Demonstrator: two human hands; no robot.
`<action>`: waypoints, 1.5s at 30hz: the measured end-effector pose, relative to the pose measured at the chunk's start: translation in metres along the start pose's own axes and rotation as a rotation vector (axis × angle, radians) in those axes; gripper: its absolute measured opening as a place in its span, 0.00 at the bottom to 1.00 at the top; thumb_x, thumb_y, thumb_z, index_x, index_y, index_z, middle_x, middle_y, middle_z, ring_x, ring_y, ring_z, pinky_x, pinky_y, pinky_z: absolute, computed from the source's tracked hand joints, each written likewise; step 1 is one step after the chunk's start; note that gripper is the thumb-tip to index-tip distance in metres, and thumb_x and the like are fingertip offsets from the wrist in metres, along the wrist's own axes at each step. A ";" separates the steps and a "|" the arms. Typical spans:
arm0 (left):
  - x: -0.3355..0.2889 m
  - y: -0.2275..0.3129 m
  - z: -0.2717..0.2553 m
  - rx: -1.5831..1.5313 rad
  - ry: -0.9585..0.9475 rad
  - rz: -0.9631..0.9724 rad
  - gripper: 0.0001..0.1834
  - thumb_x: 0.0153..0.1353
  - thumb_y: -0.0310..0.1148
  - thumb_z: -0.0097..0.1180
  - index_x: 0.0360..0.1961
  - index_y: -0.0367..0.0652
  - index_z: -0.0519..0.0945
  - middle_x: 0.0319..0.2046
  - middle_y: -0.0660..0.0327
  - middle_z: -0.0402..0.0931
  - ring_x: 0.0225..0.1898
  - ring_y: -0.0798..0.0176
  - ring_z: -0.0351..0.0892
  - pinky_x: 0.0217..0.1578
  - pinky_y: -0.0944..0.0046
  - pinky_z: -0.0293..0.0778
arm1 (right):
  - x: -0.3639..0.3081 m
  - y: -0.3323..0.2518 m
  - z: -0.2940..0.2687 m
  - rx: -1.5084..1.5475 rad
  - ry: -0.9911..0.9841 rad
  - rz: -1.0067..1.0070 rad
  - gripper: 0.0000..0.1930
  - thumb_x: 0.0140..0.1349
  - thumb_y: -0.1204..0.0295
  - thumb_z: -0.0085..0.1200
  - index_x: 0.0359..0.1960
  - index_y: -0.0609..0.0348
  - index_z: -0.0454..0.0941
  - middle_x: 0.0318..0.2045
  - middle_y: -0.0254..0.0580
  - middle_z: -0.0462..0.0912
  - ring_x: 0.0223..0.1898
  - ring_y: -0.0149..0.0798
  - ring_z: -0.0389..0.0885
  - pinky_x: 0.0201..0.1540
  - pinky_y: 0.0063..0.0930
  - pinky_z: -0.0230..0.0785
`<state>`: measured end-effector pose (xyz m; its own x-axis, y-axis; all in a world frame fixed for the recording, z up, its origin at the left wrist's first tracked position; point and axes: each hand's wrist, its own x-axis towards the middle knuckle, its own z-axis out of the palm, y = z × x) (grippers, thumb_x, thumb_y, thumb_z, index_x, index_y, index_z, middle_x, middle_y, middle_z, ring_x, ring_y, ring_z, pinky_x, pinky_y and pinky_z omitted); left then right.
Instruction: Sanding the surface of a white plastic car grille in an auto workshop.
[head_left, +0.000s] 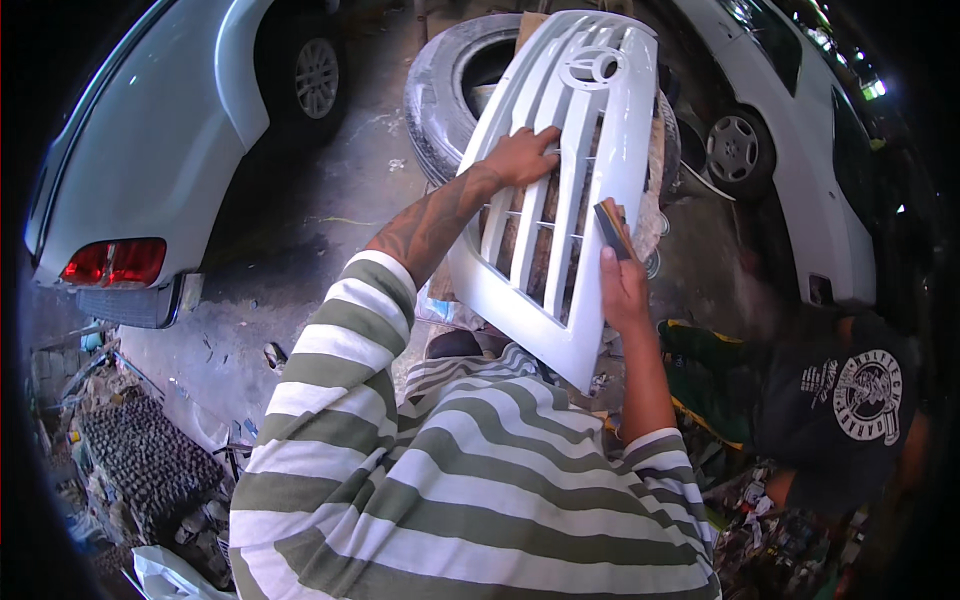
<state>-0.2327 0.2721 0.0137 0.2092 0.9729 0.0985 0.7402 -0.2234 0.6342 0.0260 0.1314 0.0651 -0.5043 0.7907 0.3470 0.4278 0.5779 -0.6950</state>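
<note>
A white car grille (575, 130) with slats and a round emblem ring leans upright on a tyre in front of me. My left hand (522, 155) rests on the slats near the middle, fingers spread across them, steadying the grille. My right hand (622, 280) grips a small dark sanding block (612, 228) and presses it against the grille's right edge. Both arms wear a green-and-white striped sleeve.
A worn tyre (440, 95) lies behind the grille. A white car's rear (150, 150) stands at left, another white car (800, 130) at right. A person in a dark printed shirt (850, 400) crouches at lower right. Clutter and a studded mat (140, 460) lie at lower left.
</note>
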 end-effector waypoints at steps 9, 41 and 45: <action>-0.002 0.000 0.006 -0.012 0.119 -0.021 0.28 0.63 0.48 0.49 0.63 0.52 0.71 0.49 0.42 0.79 0.57 0.39 0.75 0.58 0.41 0.67 | -0.014 0.004 0.005 0.108 -0.011 -0.011 0.25 0.74 0.70 0.38 0.71 0.64 0.64 0.72 0.54 0.64 0.76 0.51 0.55 0.77 0.43 0.39; 0.011 -0.006 0.022 -0.146 0.145 0.113 0.26 0.62 0.40 0.49 0.60 0.41 0.71 0.46 0.37 0.78 0.49 0.35 0.75 0.52 0.44 0.70 | -0.038 0.017 0.029 -0.228 0.105 -0.041 0.34 0.67 0.76 0.44 0.76 0.62 0.52 0.77 0.53 0.50 0.78 0.55 0.45 0.78 0.51 0.38; 0.011 -0.025 0.016 -0.159 0.138 0.206 0.25 0.63 0.41 0.48 0.60 0.44 0.71 0.46 0.37 0.77 0.50 0.34 0.74 0.53 0.44 0.69 | 0.005 0.017 0.026 -0.222 0.151 -0.056 0.34 0.67 0.76 0.44 0.75 0.67 0.51 0.76 0.56 0.51 0.78 0.56 0.45 0.78 0.51 0.38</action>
<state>-0.2389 0.2874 -0.0131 0.2480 0.9092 0.3344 0.5797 -0.4159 0.7007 0.0108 0.1394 0.0386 -0.4218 0.7675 0.4826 0.5648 0.6389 -0.5223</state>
